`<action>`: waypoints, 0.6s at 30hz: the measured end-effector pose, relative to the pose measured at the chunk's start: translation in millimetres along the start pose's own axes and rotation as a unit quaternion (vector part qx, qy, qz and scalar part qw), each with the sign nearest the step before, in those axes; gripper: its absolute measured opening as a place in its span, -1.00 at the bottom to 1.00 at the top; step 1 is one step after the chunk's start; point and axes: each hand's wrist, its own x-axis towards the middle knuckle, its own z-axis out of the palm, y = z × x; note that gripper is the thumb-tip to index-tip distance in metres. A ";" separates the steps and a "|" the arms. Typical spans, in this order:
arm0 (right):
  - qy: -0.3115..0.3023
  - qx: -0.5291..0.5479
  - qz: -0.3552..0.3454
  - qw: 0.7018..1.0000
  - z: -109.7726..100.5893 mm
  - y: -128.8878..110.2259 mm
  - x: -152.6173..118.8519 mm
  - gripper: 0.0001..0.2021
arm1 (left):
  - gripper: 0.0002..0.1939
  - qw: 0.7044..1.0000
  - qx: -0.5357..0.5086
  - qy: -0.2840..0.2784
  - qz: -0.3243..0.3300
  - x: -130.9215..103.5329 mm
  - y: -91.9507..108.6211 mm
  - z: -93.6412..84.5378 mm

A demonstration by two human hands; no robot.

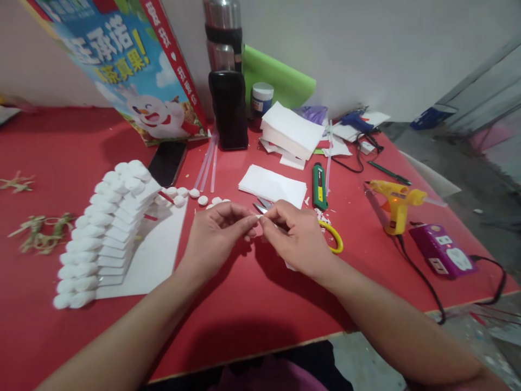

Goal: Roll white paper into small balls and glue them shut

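My left hand (217, 234) and my right hand (299, 233) meet fingertip to fingertip above the red table. Between the pinched fingers shows a tiny white piece (259, 216), mostly covered, so its kind is unclear. Under my right hand lie scissors with a yellow handle (336, 238), their blades pointing out beyond the fingers. Small white discs (202, 200) lie scattered behind my left hand. To the left stands a curved white paper staircase (116, 252) edged with stacked white discs, on a white sheet (157, 260).
A stack of white paper (272, 184) and a green cutter (320, 186) lie behind my hands. On the right are a yellow glue gun (393, 198) and a purple power box (442, 252), with cords. A black phone-like object (228, 111), a metal flask (223, 21) and a printed box (134, 65) stand behind.
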 end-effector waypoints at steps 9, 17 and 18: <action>-0.020 0.210 0.106 0.972 9.6 -12.6 -2.0 -0.83 | -0.89 0.940 0.231 0.074 0.240 -6.0 -2.2 1.3; -0.018 0.255 0.142 0.956 3.7 -10.8 -1.9 -0.73 | -0.90 0.884 0.311 0.062 0.342 -5.5 -12.3 -1.9; -0.020 0.268 0.144 0.952 2.6 -10.4 -1.5 -0.70 | -0.90 0.878 0.315 0.060 0.355 -5.4 -14.0 -2.3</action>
